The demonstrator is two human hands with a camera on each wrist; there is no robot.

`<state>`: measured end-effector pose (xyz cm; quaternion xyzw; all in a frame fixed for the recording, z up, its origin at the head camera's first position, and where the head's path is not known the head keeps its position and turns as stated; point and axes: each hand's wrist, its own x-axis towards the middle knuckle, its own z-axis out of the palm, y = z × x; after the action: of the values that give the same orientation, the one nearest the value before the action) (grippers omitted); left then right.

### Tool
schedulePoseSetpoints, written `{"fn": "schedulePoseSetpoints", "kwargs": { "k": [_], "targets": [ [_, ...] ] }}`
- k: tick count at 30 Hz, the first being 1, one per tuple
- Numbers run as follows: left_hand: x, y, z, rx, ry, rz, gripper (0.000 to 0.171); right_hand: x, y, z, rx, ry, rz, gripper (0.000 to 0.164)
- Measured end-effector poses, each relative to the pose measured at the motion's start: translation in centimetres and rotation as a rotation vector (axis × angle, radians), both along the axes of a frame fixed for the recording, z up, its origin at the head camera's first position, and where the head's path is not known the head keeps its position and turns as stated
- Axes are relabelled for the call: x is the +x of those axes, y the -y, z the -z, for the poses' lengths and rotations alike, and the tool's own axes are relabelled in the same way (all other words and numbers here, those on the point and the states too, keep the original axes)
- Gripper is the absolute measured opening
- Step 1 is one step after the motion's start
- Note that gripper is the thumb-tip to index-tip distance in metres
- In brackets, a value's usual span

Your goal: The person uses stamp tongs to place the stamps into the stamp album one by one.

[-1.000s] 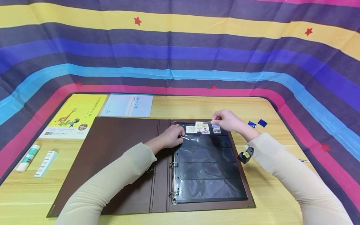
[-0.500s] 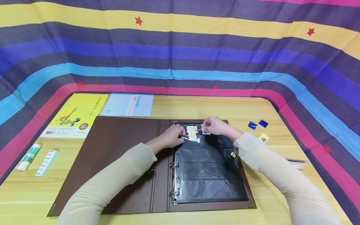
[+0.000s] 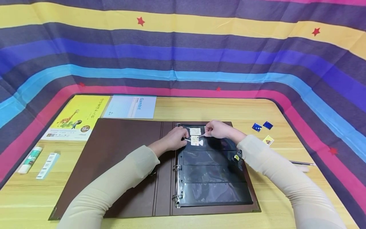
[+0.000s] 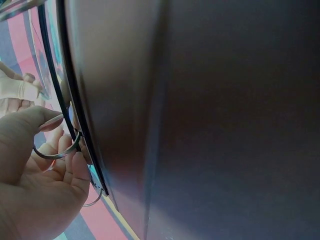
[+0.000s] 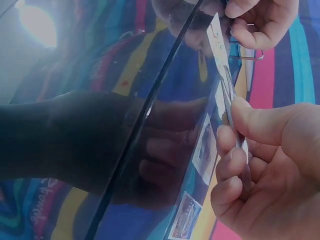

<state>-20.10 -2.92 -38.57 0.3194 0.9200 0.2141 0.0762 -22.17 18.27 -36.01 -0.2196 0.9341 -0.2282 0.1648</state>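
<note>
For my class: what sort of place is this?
Probably a hobby desk: an open binder and loose stamps lie on it, with a striped cloth behind. Home or studio, I cannot tell.

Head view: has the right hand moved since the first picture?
Yes: the right hand has shifted left and slightly down in frame, judged against the brown binder.

Left hand beside a metal ring of a dark brown binder, seen close up and at a slant.
The left hand (image 4: 45,187) filled the lower left, its thumb and fingers bent around the metal ring (image 4: 50,158); whether the fingertips pinched anything was hidden. Black edges (image 4: 74,90) ran steeply past the fingertips, and the binder's brown cover (image 4: 225,120) took up the right side, blurred. A second ring (image 4: 98,198) showed below. Behind, at the left border, appeared the right hand (image 4: 17,90) and striped cloth (image 4: 20,40).
</note>
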Motion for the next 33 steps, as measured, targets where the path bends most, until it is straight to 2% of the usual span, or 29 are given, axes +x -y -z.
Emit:
{"fn": "schedulePoseSetpoints", "kwargs": {
  "k": [5, 13, 19, 27, 33],
  "targets": [
    [-0.1, 0.0, 0.1, 0.002, -0.003, 0.002, 0.015, -0.1, 0.2, 0.0, -0.009, -0.001, 0.024, 0.009],
    [0.0, -0.2, -0.1, -0.009, 0.007, -0.005, 0.015, -0.3, 0.6, 0.4, 0.011, -0.013, 0.01, 0.01],
    [0.0, -0.1, -0.2, -0.004, 0.001, -0.002, 0.016, -0.2, 1.0, 0.1, 0.014, -0.016, -0.014, 0.011],
    [-0.1, 0.0, -0.1, 0.002, -0.012, 0.003, 0.016, -0.3, 1.1, 0.0, 0.008, 0.025, -0.06, 0.01],
    [-0.1, 0.0, -0.1, -0.001, -0.012, 0.007, 0.015, -0.1, 0.0, -0.6, -0.026, -0.039, -0.017, 0.008]
  ]
}}
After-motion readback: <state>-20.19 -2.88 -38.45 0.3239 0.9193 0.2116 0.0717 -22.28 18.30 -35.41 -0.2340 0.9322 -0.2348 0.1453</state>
